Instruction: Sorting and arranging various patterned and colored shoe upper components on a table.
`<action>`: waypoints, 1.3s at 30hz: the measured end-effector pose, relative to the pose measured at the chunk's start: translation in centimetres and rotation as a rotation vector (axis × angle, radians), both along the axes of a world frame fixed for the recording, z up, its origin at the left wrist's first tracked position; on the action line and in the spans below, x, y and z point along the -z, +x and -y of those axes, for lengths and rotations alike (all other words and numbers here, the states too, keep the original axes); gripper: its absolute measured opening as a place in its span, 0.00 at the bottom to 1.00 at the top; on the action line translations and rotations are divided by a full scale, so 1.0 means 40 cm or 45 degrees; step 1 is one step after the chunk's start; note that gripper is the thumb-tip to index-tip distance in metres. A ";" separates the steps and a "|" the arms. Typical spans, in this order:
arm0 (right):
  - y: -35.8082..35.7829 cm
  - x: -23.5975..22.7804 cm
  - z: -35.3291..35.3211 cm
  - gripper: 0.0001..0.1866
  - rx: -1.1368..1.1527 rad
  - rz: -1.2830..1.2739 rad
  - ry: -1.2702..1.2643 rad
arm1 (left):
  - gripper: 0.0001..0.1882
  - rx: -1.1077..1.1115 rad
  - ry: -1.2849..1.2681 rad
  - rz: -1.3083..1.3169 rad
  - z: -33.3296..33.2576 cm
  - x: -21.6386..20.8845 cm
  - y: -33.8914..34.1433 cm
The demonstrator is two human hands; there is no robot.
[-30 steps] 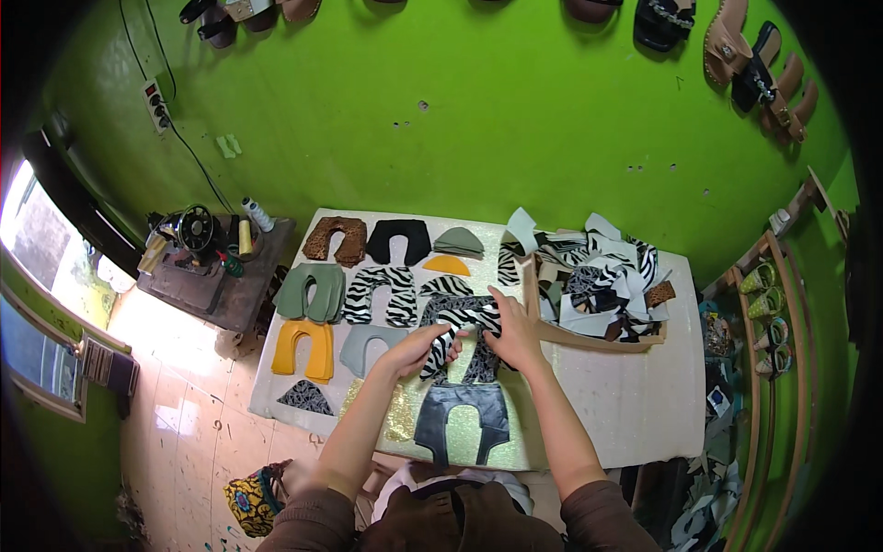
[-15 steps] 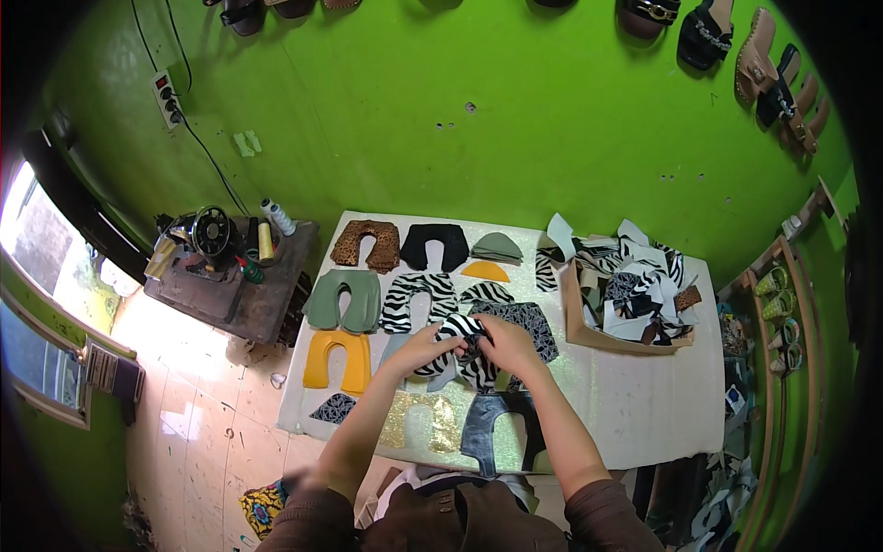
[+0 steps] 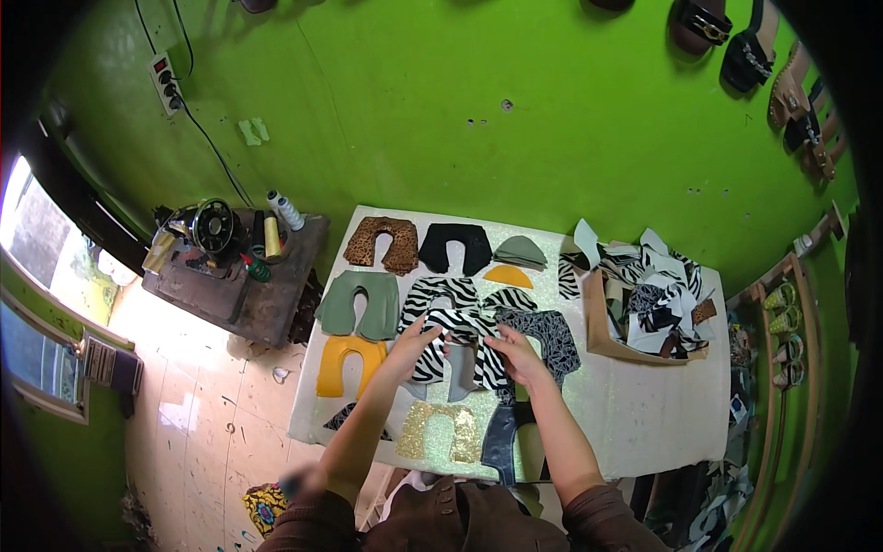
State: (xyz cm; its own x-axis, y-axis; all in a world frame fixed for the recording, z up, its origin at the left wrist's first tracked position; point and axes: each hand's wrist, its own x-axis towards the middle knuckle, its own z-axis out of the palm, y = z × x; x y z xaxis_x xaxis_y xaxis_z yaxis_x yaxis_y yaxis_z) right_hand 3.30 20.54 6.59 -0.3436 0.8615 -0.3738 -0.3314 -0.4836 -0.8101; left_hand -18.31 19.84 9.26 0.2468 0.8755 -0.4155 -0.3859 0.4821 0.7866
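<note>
Between my two hands a zebra-print U-shaped cut piece (image 3: 460, 324) is spread, its two legs hanging toward me. My left hand (image 3: 410, 353) pinches its left side, and my right hand (image 3: 517, 356) grips the right side. Just behind it lie more zebra-print U pieces (image 3: 425, 293), partly covered by the held one. A small zebra-print piece (image 3: 509, 300) and a black-and-grey patterned piece (image 3: 555, 345) lie beyond my right hand. Under the held piece a grey piece (image 3: 462, 373) shows in part. Near my right wrist is a dark blue-grey piece (image 3: 499, 442).
On the white table (image 3: 644, 423) lie U-shaped stacks: leopard-print (image 3: 382, 230), black (image 3: 474, 241), green (image 3: 338, 304), mustard (image 3: 333, 368), gold glitter (image 3: 418, 432). A cardboard box (image 3: 644, 354) of scraps stands right. A sewing machine (image 3: 213, 228) sits at left; sandals (image 3: 750, 60) hang on the wall.
The zebra-print piece was bunched between my hands and is now spread out into its U shape. My hands have moved apart. The whole view has shifted slightly.
</note>
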 end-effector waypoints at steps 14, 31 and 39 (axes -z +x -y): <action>-0.137 0.056 -0.183 0.14 0.152 0.741 0.306 | 0.08 -0.367 0.267 -0.622 -0.172 0.145 -0.048; -0.134 0.082 -0.217 0.16 0.348 0.979 0.382 | 0.22 -0.226 0.168 -1.048 -0.232 0.155 -0.048; -0.160 0.080 -0.182 0.18 0.298 1.444 0.717 | 0.25 -0.199 0.655 -1.660 -0.170 0.115 0.010</action>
State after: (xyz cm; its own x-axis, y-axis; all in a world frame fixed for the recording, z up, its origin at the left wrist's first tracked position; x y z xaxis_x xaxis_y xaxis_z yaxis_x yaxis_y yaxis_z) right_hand -3.12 27.83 3.40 0.1051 0.9915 0.0770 0.6435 -0.0088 -0.7654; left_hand -17.89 26.63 4.66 -0.1738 0.9794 0.1028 0.7234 0.0561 0.6882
